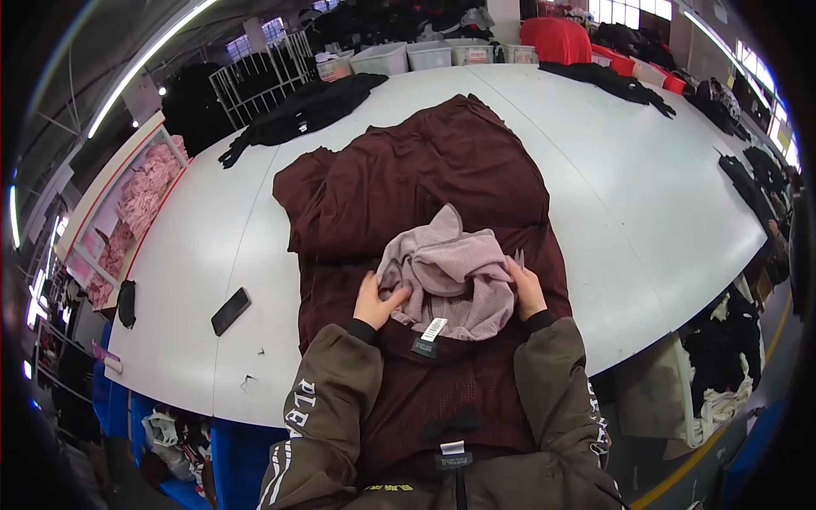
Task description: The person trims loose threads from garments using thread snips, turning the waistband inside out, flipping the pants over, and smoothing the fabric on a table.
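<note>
A bunched pink knit fabric point(450, 272) lies inside the opening of a dark maroon garment point(416, 178) on the white table. My left hand point(376, 302) is at the left edge of the pink fabric, thumb on it and fingers curled round the edge. At its right edge my right hand point(524, 287) is closed, with a small pointed metal tool showing by the fingers. A white barcode tag point(434, 329) and a black label point(424, 347) sit at the near edge of the opening. More maroon knit with another label point(454, 459) lies nearest my body.
A black phone point(230, 311) lies on the white table point(637, 229) at the left. Black garments point(314, 106) rest along the far edge, with bins point(429, 55) behind. Pink garments point(153, 183) fill a rack at the left. A cloth-filled bin point(680, 382) stands at the lower right.
</note>
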{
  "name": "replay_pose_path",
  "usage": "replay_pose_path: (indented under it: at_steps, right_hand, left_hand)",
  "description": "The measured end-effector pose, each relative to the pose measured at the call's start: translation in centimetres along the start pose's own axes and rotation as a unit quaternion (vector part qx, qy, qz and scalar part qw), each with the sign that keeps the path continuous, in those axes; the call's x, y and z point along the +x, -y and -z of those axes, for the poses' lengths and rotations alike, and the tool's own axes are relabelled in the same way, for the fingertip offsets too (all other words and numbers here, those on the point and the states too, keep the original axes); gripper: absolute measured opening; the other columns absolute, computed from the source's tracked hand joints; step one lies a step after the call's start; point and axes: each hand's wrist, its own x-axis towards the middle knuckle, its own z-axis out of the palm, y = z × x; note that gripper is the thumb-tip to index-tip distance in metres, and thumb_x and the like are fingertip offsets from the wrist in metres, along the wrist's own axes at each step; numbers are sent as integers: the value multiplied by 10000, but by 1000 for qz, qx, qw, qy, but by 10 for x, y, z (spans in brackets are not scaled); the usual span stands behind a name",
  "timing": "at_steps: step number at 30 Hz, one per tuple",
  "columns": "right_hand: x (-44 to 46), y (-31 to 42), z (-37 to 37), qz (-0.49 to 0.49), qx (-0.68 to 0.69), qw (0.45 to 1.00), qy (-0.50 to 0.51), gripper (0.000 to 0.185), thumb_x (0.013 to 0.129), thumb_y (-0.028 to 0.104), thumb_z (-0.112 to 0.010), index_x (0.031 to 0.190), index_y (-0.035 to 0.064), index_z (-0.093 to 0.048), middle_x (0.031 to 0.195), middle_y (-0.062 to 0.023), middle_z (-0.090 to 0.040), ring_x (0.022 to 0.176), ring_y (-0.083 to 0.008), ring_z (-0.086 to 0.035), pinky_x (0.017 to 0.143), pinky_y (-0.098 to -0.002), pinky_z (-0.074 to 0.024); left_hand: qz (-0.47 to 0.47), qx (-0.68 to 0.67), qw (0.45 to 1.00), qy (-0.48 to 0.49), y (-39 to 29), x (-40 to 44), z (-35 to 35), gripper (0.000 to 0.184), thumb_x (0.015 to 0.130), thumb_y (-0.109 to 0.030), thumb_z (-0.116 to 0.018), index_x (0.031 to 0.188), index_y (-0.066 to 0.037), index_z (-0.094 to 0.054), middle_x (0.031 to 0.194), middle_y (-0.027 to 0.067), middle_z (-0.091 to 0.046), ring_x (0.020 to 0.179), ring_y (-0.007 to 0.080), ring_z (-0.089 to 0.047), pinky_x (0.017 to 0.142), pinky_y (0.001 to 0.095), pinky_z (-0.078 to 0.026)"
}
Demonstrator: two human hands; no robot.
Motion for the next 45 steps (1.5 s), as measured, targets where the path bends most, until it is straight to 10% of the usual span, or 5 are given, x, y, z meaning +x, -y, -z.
replay_pose_path:
  at_steps: [5, 15, 24, 39, 45]
  right_hand:
    - [-54, 14, -9, 29, -174, 975, 138, 350, 770, 118, -660, 1081, -29, -593, 942, -92, -646, 806, -135, -573, 735, -221, -460]
    - [-266, 114, 6, -28, -315, 945, 82, 429, 668, -52, -697, 1080, -6, -589, 855, -33, -595, 597, -53, -434, 563, -182, -359]
    - [-238, 55, 38, -12, -266, 952, 150, 289, 658, -33, -730, 931, -14, -638, 765, -5, -622, 569, -45, -416, 532, -179, -345]
    - [-240, 99, 18, 223, -440, 867, -72, 176, 611, -60, -627, 758, 6, -556, 598, -30, -519, 489, -114, -369, 473, -244, -325]
    - [-305, 128, 5, 330, -557, 761, -50, 243, 567, -62, -597, 786, 42, -575, 582, -59, -498, 446, -198, -401, 442, -317, -346]
  left_hand:
    - [30, -102, 994, 4, -58, -28, 83, 141, 681, -44, -630, 779, -49, -529, 634, 38, -508, 571, 176, -436, 551, 290, -382]
    - [63, -279, 947, 150, -129, -174, 223, 236, 734, 126, -526, 925, -10, -546, 1236, 186, -501, 937, 258, -554, 888, 335, -436]
    - [327, -701, 626, 95, -101, -197, 207, 383, 857, 103, -496, 1215, -25, -537, 1287, 149, -494, 1059, 204, -545, 896, 297, -446]
    - [101, -33, 994, 25, -114, -137, 215, 516, 619, 173, -513, 1077, -49, -600, 874, 66, -495, 749, 178, -493, 708, 237, -410]
    - [44, 182, 981, -42, -194, -166, 279, 262, 557, 110, -527, 778, -25, -569, 769, 88, -511, 623, 253, -484, 571, 307, -399]
